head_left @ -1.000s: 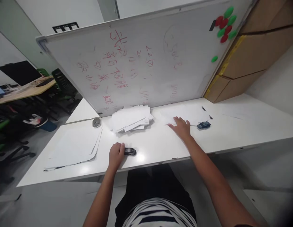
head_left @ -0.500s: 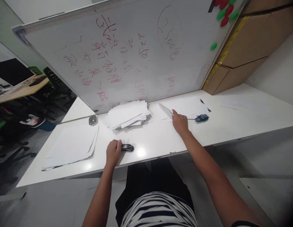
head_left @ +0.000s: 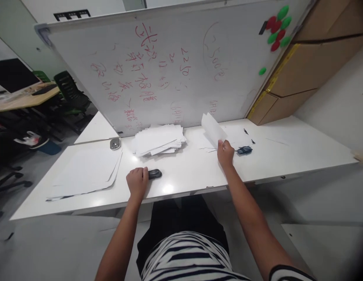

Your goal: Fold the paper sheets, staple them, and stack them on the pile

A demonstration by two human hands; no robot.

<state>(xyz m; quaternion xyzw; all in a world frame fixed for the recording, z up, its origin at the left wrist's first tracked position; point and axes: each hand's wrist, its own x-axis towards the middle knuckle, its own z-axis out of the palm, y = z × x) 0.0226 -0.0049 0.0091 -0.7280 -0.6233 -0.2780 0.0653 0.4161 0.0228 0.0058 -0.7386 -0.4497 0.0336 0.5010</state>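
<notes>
Paper sheets [head_left: 212, 129] slant up on the far left side of the right grip [head_left: 226, 153], clamped on their near end; the left grip [head_left: 136, 181] is closed around a black stapler [head_left: 155, 174].

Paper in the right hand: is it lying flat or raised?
Raised: the paper slants up from the right hand, which grips its lower end.
</notes>
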